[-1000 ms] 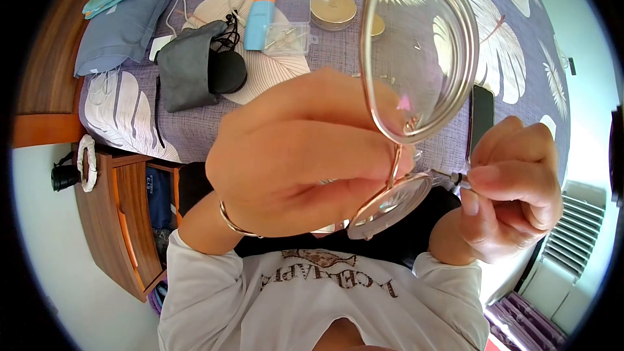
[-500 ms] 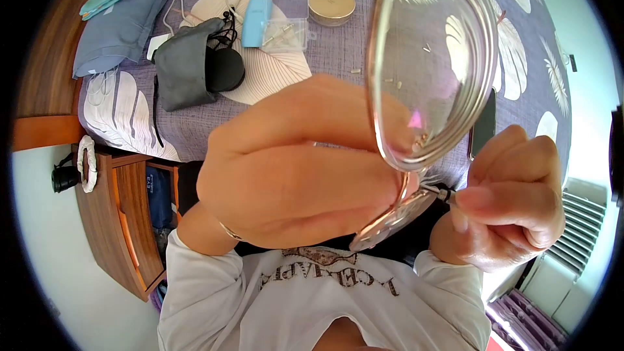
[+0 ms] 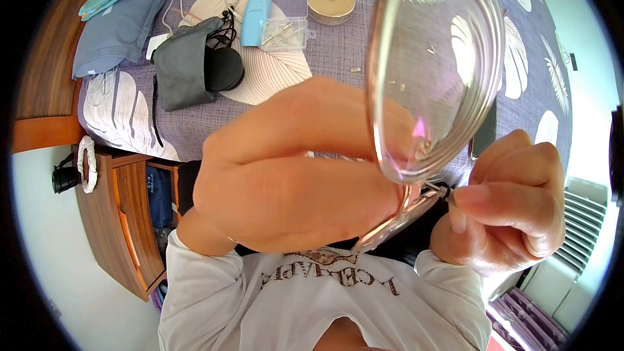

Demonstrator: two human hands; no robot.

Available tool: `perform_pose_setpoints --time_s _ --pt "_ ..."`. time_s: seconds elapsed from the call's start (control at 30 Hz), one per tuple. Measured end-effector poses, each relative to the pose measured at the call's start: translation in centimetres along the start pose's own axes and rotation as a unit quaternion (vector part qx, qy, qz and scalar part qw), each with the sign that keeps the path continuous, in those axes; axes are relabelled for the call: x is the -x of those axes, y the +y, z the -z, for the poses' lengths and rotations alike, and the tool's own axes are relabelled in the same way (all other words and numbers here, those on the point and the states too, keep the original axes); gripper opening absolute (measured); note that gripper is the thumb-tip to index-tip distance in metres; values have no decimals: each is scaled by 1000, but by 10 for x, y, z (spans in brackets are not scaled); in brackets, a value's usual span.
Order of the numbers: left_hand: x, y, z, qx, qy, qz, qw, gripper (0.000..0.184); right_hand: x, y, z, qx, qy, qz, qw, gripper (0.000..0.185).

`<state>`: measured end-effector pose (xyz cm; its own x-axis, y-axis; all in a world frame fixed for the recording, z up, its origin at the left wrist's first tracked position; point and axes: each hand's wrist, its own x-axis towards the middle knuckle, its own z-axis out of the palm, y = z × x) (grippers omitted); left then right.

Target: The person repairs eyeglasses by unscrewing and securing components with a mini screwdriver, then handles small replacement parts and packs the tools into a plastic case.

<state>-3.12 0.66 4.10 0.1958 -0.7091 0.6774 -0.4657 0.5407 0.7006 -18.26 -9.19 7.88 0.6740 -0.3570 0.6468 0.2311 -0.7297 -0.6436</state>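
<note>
My left hand (image 3: 296,169) is closed around a pair of eyeglasses (image 3: 435,45) with a thin rose-gold frame, turned so one clear lens rises close to the camera. The other lens is seen edge-on below, partly behind my fingers. Between the thumb and fingers of my right hand (image 3: 513,201) is a thin tool that looks like a small screwdriver (image 3: 444,191). Its metal tip points at the frame between the two lenses. Whether the tip touches a screw there cannot be made out.
Across the patterned bed (image 3: 338,52) lie a grey drawstring pouch (image 3: 182,65), a blue bottle (image 3: 256,19), an open clear box (image 3: 286,34) with small metal parts, a round gold case (image 3: 331,4) and a phone (image 3: 482,136). Several tiny metal pieces are scattered near the lens.
The eyeglasses have tilted slightly, with the upper lens shifting a little right and down. Both hands keep their hold.
</note>
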Motion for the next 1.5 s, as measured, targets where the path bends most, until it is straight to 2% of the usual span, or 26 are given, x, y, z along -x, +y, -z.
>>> perform_pose_setpoints --time_s 0.2,0.9,1.1,1.2,1.5 --pt "0 -1 0 -1 -3 -1 1000 18 -2 -1 5 -23 -30 1 999 22" --pt "-1 6 0 -20 0 -3 1000 21 -1 -4 4 10 -35 3 999 21" --pt "-2 10 -1 -28 -3 2 1000 22 3 -3 0 44 6 31 999 21" --pt "-1 7 -1 -27 -8 2 1000 22 1 -6 4 58 -12 18 998 21" --pt "1 2 -5 2 5 12 1000 20 -4 -4 12 122 -75 65 988 23"
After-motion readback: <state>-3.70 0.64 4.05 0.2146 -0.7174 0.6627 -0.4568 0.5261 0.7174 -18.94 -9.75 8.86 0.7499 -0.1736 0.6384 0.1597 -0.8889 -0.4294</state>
